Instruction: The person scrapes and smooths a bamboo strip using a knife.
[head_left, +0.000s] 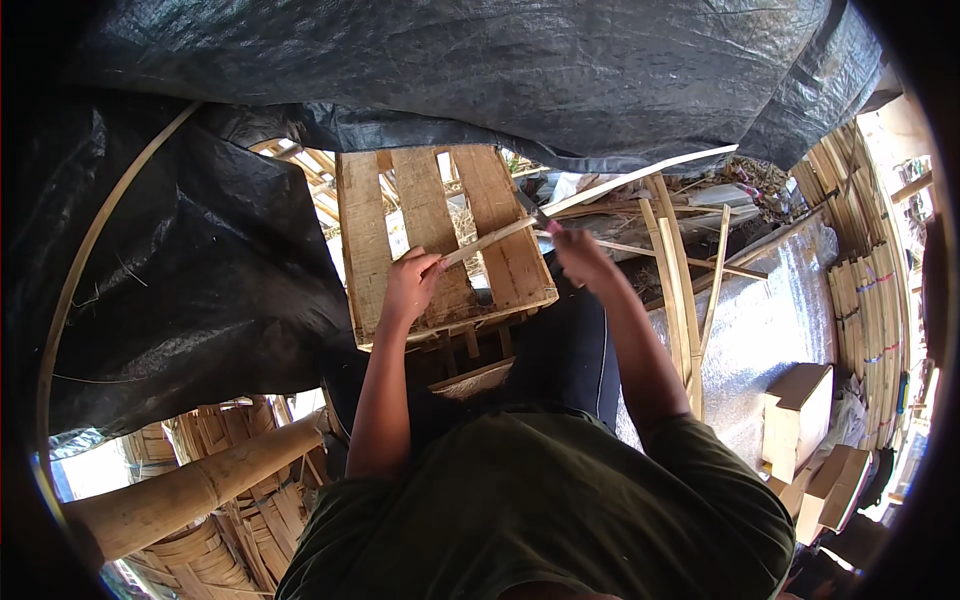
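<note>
My left hand [410,285] is closed round the near end of a long, pale bamboo strip [640,182], which slants up to the right. In my right hand [582,258] is a knife [535,208], its dark blade against the strip and its reddish handle mostly covered by my fingers. Both hands are over a slatted wooden crate [420,200] in front of my knees. The strip crosses above the crate's slats and runs past its right side.
Black plastic sheeting [560,75] hangs ahead and on the left. Split bamboo pieces [675,290] lean at my right, near a silvery sheet [765,310] and a cardboard box [797,415]. Bundled strips [865,310] line the far right. A thick bamboo pole [200,490] lies at lower left.
</note>
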